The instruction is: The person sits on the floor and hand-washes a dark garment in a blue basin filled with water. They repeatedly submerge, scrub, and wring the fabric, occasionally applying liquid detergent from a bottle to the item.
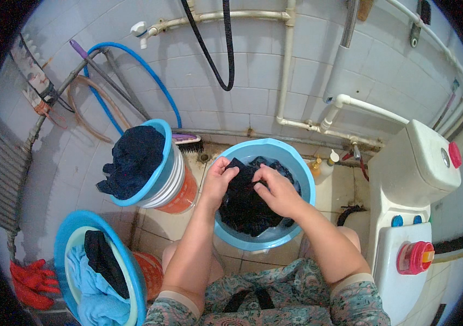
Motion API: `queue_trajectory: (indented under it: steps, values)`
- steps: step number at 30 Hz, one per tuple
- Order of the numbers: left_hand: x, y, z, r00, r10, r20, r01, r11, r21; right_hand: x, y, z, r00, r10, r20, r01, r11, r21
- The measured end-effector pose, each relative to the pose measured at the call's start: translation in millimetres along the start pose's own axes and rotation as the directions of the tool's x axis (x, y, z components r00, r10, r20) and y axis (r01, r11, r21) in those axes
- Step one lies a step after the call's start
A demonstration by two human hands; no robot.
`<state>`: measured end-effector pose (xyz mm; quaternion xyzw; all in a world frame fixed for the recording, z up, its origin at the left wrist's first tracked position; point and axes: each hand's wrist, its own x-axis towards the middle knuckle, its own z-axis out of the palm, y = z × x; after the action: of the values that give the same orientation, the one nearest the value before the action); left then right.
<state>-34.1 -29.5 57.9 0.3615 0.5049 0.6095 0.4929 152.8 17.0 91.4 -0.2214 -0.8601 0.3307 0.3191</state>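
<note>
A wet black garment [242,198] hangs from both my hands over a light blue basin [306,179] that stands on the floor between my knees. My left hand [219,182] pinches its upper left edge between thumb and fingers. Opposite, my right hand [279,191] grips the cloth near its upper right, fingers curled. Water and more dark fabric [275,165] show in the basin behind and beside the garment, whose lower part rests in the basin. The garment's exact kind cannot be made out.
Dark clothing [136,160] fills a blue basin [160,127] atop a bucket [179,190] at left. Nearer stands another blue basin [65,239] with light blue cloth [98,288] and a black piece. A toilet [392,239] is at right, pump bottles [326,165] behind, red gloves [33,282] far left.
</note>
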Motion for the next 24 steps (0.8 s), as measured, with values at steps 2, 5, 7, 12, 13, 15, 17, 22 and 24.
queue_trajectory:
  steps: [2,5,7,12,13,15,17,22,24]
  values:
    - [-4.0,2.9,8.0,0.992,0.121,0.034,-0.124,0.983,0.137,1.1,-2.9,-2.3,0.989,0.146,0.026,-0.148,0.981,0.122]
    - [-10.4,9.8,17.9,0.960,0.215,0.181,-0.254,0.938,0.237,0.6,0.4,-4.8,0.987,0.158,0.038,-0.158,0.987,-0.015]
    - [-8.3,3.4,15.7,0.956,0.195,0.217,-0.240,0.949,0.204,2.8,-5.3,-7.2,0.989,0.126,0.081,-0.113,0.981,-0.155]
    - [-11.8,11.3,19.5,0.941,0.198,0.276,-0.284,0.903,0.321,-0.2,-5.4,-3.5,0.995,0.062,-0.075,-0.070,0.991,-0.114]
    - [-12.9,14.6,20.4,0.933,0.208,0.293,-0.309,0.880,0.360,-0.2,-4.1,-3.4,0.996,0.039,-0.080,-0.047,0.994,-0.099]
    - [-11.9,8.3,20.9,0.927,0.228,0.300,-0.343,0.839,0.423,-0.8,-3.9,-6.9,0.985,0.165,0.053,-0.154,0.975,-0.158]
    - [-11.4,5.2,18.2,0.921,0.233,0.313,-0.361,0.812,0.458,-0.8,-3.2,-9.0,0.959,0.244,0.141,-0.223,0.963,-0.150]
    - [-16.1,22.1,19.7,0.944,0.039,0.327,-0.188,0.879,0.438,0.2,0.4,-23.1,0.947,0.242,0.209,-0.230,0.970,-0.083]
    - [-17.3,21.1,12.2,0.934,0.072,0.351,-0.294,0.713,0.637,-0.2,-0.6,-35.2,0.948,0.264,0.176,-0.254,0.964,-0.076]
